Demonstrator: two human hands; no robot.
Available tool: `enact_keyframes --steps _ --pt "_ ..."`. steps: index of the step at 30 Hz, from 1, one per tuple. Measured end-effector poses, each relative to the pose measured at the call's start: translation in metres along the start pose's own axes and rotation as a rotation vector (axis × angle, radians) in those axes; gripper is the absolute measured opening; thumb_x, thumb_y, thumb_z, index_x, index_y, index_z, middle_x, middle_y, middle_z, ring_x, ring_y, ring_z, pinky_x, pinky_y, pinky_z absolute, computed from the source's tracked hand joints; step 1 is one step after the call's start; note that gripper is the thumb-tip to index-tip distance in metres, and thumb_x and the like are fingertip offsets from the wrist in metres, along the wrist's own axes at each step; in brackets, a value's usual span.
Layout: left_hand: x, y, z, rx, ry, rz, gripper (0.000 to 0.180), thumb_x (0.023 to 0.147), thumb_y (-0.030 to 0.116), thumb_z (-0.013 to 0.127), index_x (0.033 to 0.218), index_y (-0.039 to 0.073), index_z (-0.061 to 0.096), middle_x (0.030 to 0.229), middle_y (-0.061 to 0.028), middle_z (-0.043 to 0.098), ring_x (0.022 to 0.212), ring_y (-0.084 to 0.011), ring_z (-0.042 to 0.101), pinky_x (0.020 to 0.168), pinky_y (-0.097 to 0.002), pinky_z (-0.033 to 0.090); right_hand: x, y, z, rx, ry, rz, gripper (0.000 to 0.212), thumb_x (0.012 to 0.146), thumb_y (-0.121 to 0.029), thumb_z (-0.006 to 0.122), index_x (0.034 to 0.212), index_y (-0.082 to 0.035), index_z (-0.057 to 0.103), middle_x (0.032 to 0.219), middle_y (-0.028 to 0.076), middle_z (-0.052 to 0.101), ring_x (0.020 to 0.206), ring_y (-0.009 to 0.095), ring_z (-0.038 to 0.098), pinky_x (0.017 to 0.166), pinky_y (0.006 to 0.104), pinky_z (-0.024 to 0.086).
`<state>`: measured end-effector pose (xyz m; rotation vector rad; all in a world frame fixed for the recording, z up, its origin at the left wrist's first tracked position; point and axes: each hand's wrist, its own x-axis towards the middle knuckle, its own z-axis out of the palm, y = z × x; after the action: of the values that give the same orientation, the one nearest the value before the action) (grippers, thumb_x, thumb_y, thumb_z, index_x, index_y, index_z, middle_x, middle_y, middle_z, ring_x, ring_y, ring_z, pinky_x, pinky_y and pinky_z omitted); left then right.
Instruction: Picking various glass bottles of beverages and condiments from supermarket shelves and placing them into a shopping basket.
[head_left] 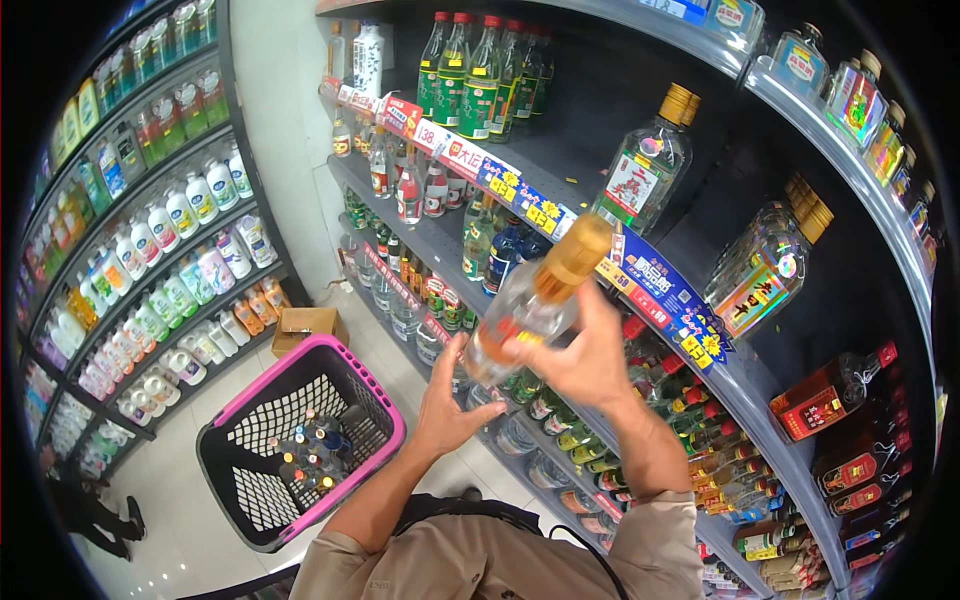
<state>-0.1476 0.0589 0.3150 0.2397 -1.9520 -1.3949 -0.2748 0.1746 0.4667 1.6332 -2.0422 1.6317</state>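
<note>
In my right hand point(592, 362) is a clear glass bottle point(508, 322) with a gold cap, tilted so that its cap points up and to the right. My fingers and thumb wrap around its body. Under the bottle's base, my left hand point(447, 405) is open with thumb and fingers apart; I cannot tell if it touches the glass. Beyond the cap, clear square bottles point(645, 175) with gold caps stand on the upper shelf point(560, 180). Several green-labelled bottles point(470, 85) with red caps stand farther left on that shelf.
A black basket with a pink rim point(378, 395) stands on the floor at my left, holding several bottles point(315, 452). Behind it is a cardboard box point(308, 326). Shelves of toiletry bottles point(180, 215) line the left side. Another person's legs point(100, 522) show at lower left.
</note>
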Motion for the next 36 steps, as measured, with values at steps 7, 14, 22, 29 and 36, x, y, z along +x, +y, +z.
enact_keyframes --steps 7,14,22,29,36 --pt "-0.074 -0.094 -0.034 -0.12 -0.222 -0.341 0.077 0.075 0.01 0.077 0.139 0.002 0.034 0.136 -0.0155 0.045 0.126 -0.0274 0.043 0.104 -0.0413 0.036 0.083 -0.021 -0.026 -0.174 0.314 -0.186 0.057 0.068 -0.016 0.08 0.114 -0.001 0.051 0.101 0.013 0.065 0.093 0.021 0.064 0.085 0.0343 0.049" --pt "-0.161 -0.155 -0.084 -0.291 -0.045 -0.7 0.067 0.075 0.006 0.076 0.132 0.0 0.042 0.119 -0.0158 0.056 0.106 -0.0224 0.056 0.091 -0.0341 0.047 0.158 -0.001 -0.033 -0.51 0.444 -0.275 0.066 0.066 -0.02 0.08 0.12 0.0 0.048 0.108 0.018 0.062 0.097 0.029 0.064 0.085 0.0392 0.049" --pt "-0.187 -0.168 -0.119 -0.285 0.072 -0.769 0.058 0.075 0.002 0.074 0.127 -0.002 0.047 0.115 -0.0155 0.06 0.102 -0.0209 0.058 0.088 -0.0322 0.049 0.203 0.042 -0.016 -0.71 0.441 -0.246 0.071 0.065 -0.026 0.078 0.125 -0.005 0.045 0.117 0.019 0.056 0.104 0.039 0.057 0.087 0.0442 0.047" --pt "-0.187 -0.17 -0.131 -0.316 0.115 -0.811 0.052 0.08 -0.004 0.067 0.127 -0.005 0.044 0.115 -0.0174 0.06 0.107 -0.0227 0.058 0.092 -0.0331 0.048 0.226 0.066 -0.018 -0.706 0.413 0.002 0.074 0.064 -0.031 0.078 0.125 -0.004 0.045 0.113 0.019 0.059 0.103 0.037 0.059 0.086 0.0437 0.047" --pt "-0.18 -0.171 -0.134 -0.247 0.14 -0.843 0.049 0.079 0.001 0.069 0.123 -0.005 0.049 0.116 -0.018 0.06 0.105 -0.0228 0.059 0.09 -0.0323 0.048 0.242 0.085 -0.031 -0.606 0.378 0.099 0.072 0.062 -0.033 0.08 0.12 -0.002 0.05 0.104 0.019 0.065 0.099 0.034 0.063 0.086 0.0403 0.048"
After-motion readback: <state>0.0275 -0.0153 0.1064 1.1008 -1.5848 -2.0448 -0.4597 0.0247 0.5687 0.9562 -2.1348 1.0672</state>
